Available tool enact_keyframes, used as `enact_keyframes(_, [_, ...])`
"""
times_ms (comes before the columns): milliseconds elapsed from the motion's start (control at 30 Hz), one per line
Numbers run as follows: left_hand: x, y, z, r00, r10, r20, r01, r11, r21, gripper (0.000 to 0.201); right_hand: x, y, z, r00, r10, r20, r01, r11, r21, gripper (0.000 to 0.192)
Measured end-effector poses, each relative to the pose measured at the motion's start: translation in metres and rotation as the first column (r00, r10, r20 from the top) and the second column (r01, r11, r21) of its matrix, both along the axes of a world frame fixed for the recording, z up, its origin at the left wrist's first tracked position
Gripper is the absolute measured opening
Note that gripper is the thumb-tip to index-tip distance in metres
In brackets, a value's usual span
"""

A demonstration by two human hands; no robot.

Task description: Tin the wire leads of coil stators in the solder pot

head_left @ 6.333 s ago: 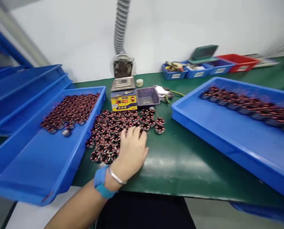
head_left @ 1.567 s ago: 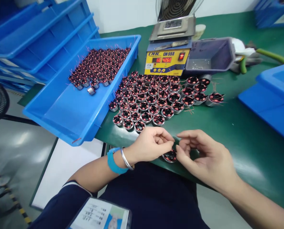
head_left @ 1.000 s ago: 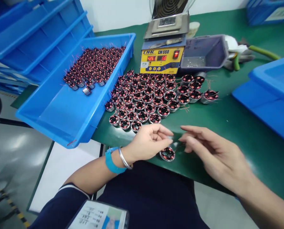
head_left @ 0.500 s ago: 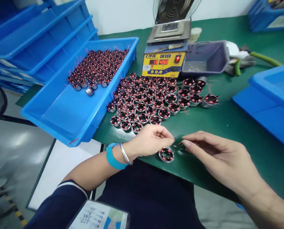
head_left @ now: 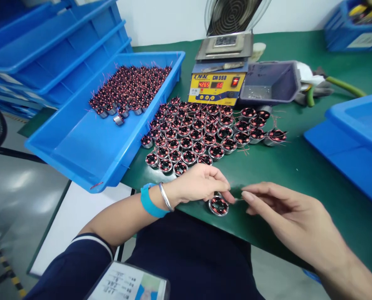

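At the table edge (head_left: 267, 233), nearer than the coil cluster (head_left: 204, 129), left hand (head_left: 198, 185) pinches the coil (head_left: 218, 206) steady; right hand (head_left: 295, 225) pinches its fine wire (head_left: 238, 200), best drawn gently without snapping.

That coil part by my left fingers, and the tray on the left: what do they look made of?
Coil part: shiny silvery ring, probably metal, around reddish windings that look like enamelled copper wire. Blue tray: smooth, glossy moulded plastic by its uniform colour and rounded rim.
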State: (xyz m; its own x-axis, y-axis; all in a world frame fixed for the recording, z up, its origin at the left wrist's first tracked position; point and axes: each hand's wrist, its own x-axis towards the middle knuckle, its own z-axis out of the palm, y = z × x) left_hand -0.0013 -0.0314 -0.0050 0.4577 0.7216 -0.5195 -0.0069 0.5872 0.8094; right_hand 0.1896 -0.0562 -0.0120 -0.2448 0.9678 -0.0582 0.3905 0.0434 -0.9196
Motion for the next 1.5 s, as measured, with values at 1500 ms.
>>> enact_keyframes(1500, [0.009,-0.006,-0.006,0.993,0.104,-0.058,-0.097,0.988,0.121,0.016,-0.008,-0.009,-0.011,0.975,-0.068,0.211,-0.053,0.851,0.522,0.009])
